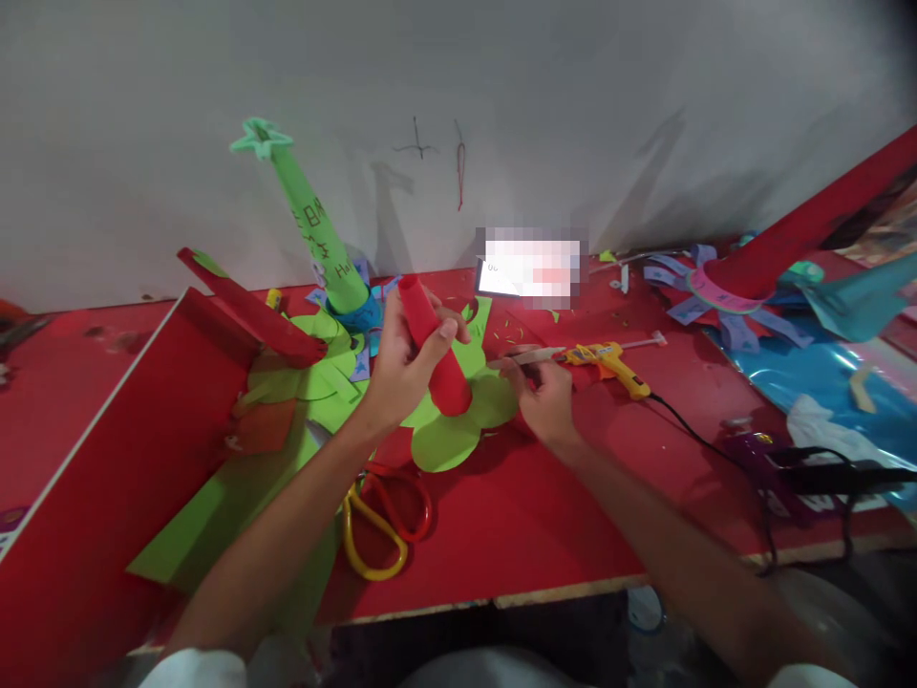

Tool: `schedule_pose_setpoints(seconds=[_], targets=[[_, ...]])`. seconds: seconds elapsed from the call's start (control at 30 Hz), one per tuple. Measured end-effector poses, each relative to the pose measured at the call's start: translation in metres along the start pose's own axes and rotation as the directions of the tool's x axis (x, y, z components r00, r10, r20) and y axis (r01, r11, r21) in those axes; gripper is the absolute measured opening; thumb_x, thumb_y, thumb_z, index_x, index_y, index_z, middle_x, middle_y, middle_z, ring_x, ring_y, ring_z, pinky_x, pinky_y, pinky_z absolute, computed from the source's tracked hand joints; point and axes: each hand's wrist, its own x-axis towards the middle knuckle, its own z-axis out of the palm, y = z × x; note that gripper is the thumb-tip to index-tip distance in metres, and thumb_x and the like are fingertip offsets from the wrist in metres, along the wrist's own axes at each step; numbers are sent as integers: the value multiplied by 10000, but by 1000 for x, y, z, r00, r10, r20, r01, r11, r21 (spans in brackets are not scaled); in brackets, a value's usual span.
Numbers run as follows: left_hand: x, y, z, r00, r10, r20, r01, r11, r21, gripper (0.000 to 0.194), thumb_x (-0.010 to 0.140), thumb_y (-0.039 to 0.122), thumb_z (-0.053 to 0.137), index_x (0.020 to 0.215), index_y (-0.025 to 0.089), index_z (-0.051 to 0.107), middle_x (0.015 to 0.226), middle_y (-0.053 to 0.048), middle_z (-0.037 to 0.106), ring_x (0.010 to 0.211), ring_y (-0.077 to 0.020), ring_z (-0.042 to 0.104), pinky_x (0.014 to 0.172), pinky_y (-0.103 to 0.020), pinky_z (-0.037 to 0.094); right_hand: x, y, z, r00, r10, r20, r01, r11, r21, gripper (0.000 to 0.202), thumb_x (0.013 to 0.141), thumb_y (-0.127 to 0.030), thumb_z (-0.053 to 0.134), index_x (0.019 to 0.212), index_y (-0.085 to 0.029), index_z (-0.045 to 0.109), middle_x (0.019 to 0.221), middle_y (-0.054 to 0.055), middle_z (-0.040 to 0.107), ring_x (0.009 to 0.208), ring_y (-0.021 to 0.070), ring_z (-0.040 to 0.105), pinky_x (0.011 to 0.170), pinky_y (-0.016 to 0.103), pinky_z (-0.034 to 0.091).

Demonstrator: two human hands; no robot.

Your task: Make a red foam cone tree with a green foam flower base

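Along the near edge of the red worktop (530, 535), a pair of scissors (352, 497) lies with 1 yellow and 1 red handle loop towards the person. To the left, a green sheet (236, 516) lies flat beside a red board (93, 459) that stands up with a pale edge. To the right is a purple packet (770, 478) with black cords near it, beside a crumpled white tissue (823, 430).

Farther in, the left hand (401, 377) has its grip wrapped round a red tube (448, 377), which tilts over a green flower shape (448, 447) with rounded petals. The right hand (548, 401) is at the flower's right side, its grip narrow at a pale stick (534, 357); I cannot tell whether it pinches the stick or a petal. Just beyond lies a yellow glue gun (608, 361).

Farther back, at left, a red stem (247, 306) leans over cut green pieces, near a tall green tube (315, 225) with writing, topped by a star (262, 139). At right, a larger red tube (809, 215) sits in a pink band. A bright screen (526, 269) stands near the grey wall (573, 96), where 2 thin wires show.
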Motion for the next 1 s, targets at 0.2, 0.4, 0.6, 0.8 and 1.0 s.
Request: schedule_pose_setpoints(seconds=[0.2,0.4,0.6,0.8,1.0], targets=[[5,-9,-8,989,-19,146,11,999,53,382,950,603,662,953,221,640,946,-60,679,852,-181,644,779,-338,535,0,-2,-4,999,-40,-2,40,998,-51,348,1006,-542,603,940,-222,724,879,85,784,744,233,722,701,361,574],[-1,-17,-1,981,-89,169,96,995,-31,320,948,517,680,884,222,573,793,-13,610,731,-156,586,706,-317,518,1,-5,-1,958,-47,284,93,984,-149,347,1021,-515,583,856,-234,701,779,53,744,671,210,665,643,319,506],[-1,-21,5,990,-107,94,108,994,-10,166,930,332,661,877,227,545,768,2,577,696,-148,573,679,-316,520,-2,6,14,913,-122,389,165,983,-78,298,1054,-438,552,898,-230,696,888,74,768,778,213,712,733,305,523],[-3,-30,8,986,-160,43,161,987,-6,146,890,303,683,919,219,566,806,12,600,723,-136,583,700,-292,495,3,13,18,916,-124,383,166,983,-80,309,1057,-420,552,890,-222,720,832,62,759,733,202,698,706,290,501],[-5,-41,9,990,-143,7,142,988,56,168,912,328,696,974,214,588,885,-7,617,780,-149,593,748,-303,501,4,16,19,902,-112,416,168,981,-101,303,1061,-385,550,887,-204,720,815,57,754,737,196,695,703,282,485]])
